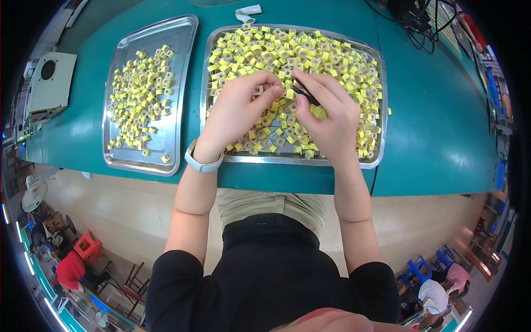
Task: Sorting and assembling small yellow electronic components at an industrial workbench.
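Black tweezers (311, 98) above a tray (381, 122) of small yellow parts (251, 52)
Right hand (333, 115) grips them; left hand (239, 105) is pinched narrow, on what I cannot tell.

Dressed in a black top (276, 265) with short sleeves (174, 271) ending near 7 and 5 o'clock, beige trousers (301, 206) at 6 o'clock, and a pale, rounded wristband (203, 165) at 9 o'clock
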The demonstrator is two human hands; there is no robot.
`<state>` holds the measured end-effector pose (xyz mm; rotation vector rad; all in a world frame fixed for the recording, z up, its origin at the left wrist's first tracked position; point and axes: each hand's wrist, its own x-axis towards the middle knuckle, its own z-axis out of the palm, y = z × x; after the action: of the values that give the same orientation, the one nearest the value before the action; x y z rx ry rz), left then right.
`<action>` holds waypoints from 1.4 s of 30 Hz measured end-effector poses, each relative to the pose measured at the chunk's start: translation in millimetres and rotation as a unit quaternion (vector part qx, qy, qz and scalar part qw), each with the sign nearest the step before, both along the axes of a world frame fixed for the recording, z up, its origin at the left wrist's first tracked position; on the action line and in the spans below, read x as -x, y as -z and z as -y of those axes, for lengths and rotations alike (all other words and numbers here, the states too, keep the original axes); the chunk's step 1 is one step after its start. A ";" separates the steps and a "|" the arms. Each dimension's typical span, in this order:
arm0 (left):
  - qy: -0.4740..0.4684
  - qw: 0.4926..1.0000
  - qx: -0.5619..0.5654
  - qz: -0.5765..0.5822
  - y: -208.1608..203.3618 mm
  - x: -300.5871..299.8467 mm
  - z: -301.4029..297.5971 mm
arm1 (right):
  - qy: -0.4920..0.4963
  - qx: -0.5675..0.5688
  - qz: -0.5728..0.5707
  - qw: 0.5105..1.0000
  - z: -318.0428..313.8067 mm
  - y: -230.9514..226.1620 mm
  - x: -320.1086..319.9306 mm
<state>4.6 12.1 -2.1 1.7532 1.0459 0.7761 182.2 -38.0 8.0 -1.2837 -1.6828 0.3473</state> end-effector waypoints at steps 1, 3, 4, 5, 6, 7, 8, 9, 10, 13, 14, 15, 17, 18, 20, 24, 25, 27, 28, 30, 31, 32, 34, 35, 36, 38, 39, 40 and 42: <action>0.000 1.000 0.000 0.000 0.0 1.4 -0.8 | 0.005 0.011 -0.003 1.000 0.0 -0.5 0.2; 0.017 0.993 0.104 0.046 -0.1 4.0 -1.8 | 0.006 0.011 -0.004 1.000 -0.2 -0.2 0.7; 0.017 0.993 0.105 0.046 -1.9 3.6 -1.8 | 0.007 0.011 -0.005 1.000 -0.3 0.4 0.5; 0.024 0.982 0.165 0.087 -5.7 3.1 -1.7 | 0.007 0.011 -0.004 1.000 0.0 0.7 0.5; 0.031 0.965 0.225 0.128 -7.6 2.9 -1.7 | 0.003 0.012 -0.001 1.000 0.4 0.9 0.5; 0.030 0.966 0.225 0.128 -4.9 3.6 -2.3 | -0.002 0.013 0.001 1.000 0.5 0.6 1.1; 0.030 0.959 0.231 0.159 0.6 4.4 -3.4 | -0.003 0.013 0.001 1.000 0.2 0.4 1.9; 0.031 0.952 0.238 0.191 3.3 5.2 -4.0 | -0.006 0.007 0.003 1.000 -0.1 0.3 2.8; 0.031 0.952 0.238 0.191 2.6 3.8 -3.7 | -0.008 0.002 0.006 1.000 -0.1 0.9 3.0; 0.008 0.939 0.238 0.248 1.5 0.4 -3.5 | -0.026 0.019 0.004 0.999 0.6 1.9 4.1; 0.017 0.934 0.256 0.250 4.5 0.8 -4.5 | -0.027 0.019 0.004 0.999 0.9 2.7 4.5; 0.027 0.928 0.275 0.252 7.2 1.3 -5.3 | -0.028 0.016 0.013 0.999 1.3 3.9 4.8; 0.041 0.918 0.290 0.267 12.1 4.4 -6.5 | -0.028 0.014 0.022 0.999 1.6 4.5 5.0; 0.056 0.908 0.305 0.282 13.0 5.4 -6.7 | -0.030 0.013 0.023 0.999 1.5 4.0 5.1; 0.052 0.906 0.303 0.291 13.0 5.0 -6.1 | -0.031 0.013 0.025 0.999 1.4 4.2 4.3; 0.041 0.917 0.280 0.282 11.4 5.3 -5.6 | -0.026 0.017 0.026 0.999 2.0 4.7 3.7; 0.041 0.917 0.280 0.282 11.3 5.4 -5.7 | -0.027 0.017 0.032 0.999 2.1 4.5 4.0; 0.061 0.927 0.254 0.267 11.3 5.4 -5.9 | -0.028 0.014 0.037 0.999 2.9 4.9 5.2; 0.061 0.927 0.254 0.267 11.6 5.0 -6.1 | -0.028 0.011 0.042 0.999 3.0 5.2 5.5; 0.064 0.924 0.258 0.273 12.3 4.1 -6.3 | -0.026 0.005 0.048 0.998 2.2 5.7 5.5; 0.064 0.925 0.258 0.273 12.9 4.0 -6.4 | -0.025 -0.002 0.054 0.998 1.7 5.9 5.5; 0.051 0.925 0.249 0.283 13.7 3.9 -6.3 | -0.025 -0.002 0.054 0.998 1.4 6.5 5.4; 0.038 0.925 0.240 0.293 13.8 3.2 -5.8 | -0.027 0.005 0.055 0.998 1.2 8.0 5.5; 0.029 0.923 0.235 0.302 13.0 2.5 -4.8 | -0.028 0.005 0.055 0.998 1.3 7.9 5.8; 0.020 0.922 0.231 0.310 12.6 1.9 -4.2 | -0.028 0.003 0.057 0.998 1.4 7.6 6.3; 0.017 0.922 0.228 0.311 12.6 1.2 -3.9 | -0.029 0.000 0.060 0.998 1.5 7.5 6.5; 0.013 0.923 0.225 0.312 12.6 0.9 -3.8 | -0.030 0.003 0.051 0.998 1.6 8.2 6.7; 0.013 0.923 0.225 0.312 12.7 -0.4 -3.6 | -0.031 0.006 0.043 0.999 1.6 8.6 6.8; -0.002 0.926 0.209 0.315 13.0 -3.0 -3.0 | -0.032 0.008 0.041 0.999 1.6 6.4 7.1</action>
<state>7.6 15.1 -15.1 1.0279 0.6999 0.9507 175.0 -39.6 1.6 -1.2733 -1.7974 0.3517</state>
